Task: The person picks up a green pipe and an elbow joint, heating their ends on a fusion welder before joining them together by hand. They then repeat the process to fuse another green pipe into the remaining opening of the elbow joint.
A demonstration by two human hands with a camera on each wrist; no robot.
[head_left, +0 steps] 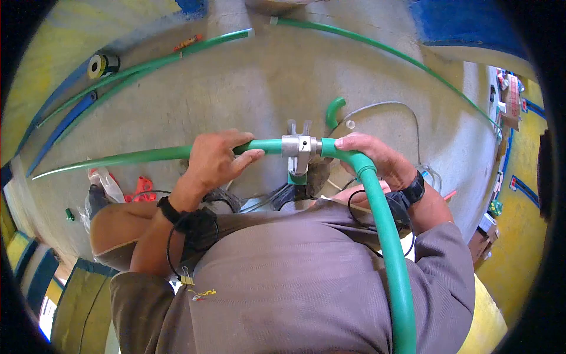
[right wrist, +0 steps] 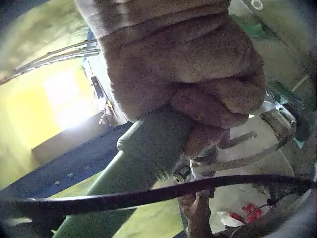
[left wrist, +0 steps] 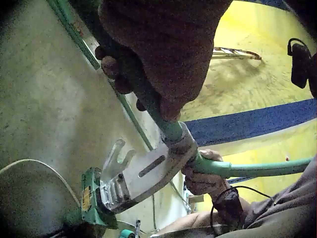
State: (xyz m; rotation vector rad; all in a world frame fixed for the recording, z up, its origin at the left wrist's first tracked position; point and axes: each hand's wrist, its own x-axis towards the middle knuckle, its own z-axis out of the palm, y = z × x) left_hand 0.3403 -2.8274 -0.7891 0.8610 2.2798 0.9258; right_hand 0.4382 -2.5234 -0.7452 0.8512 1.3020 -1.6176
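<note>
My left hand (head_left: 213, 162) grips a long green plastic pipe (head_left: 141, 156) that stretches off to the left. The pipe's right end meets one side of a pipe fusion welder (head_left: 299, 147), whose metal heating plate (left wrist: 151, 171) and green body (left wrist: 93, 198) show in the left wrist view. On the welder's other side, my right hand (head_left: 377, 156) holds a green elbow fitting (head_left: 354, 158), its mouth at the metal socket. From the elbow a second green pipe (head_left: 389, 253) runs down past my right side. In the right wrist view my fingers wrap the elbow (right wrist: 153, 134).
More green pipes (head_left: 377, 44) lie along the floor's far side, near a wire spool (head_left: 101, 66). A short curved green piece (head_left: 335, 111) and a grey cable (head_left: 407, 109) lie beyond the welder. Red pieces (head_left: 141, 187) sit by my left knee; boxes (head_left: 512, 103) line the right wall.
</note>
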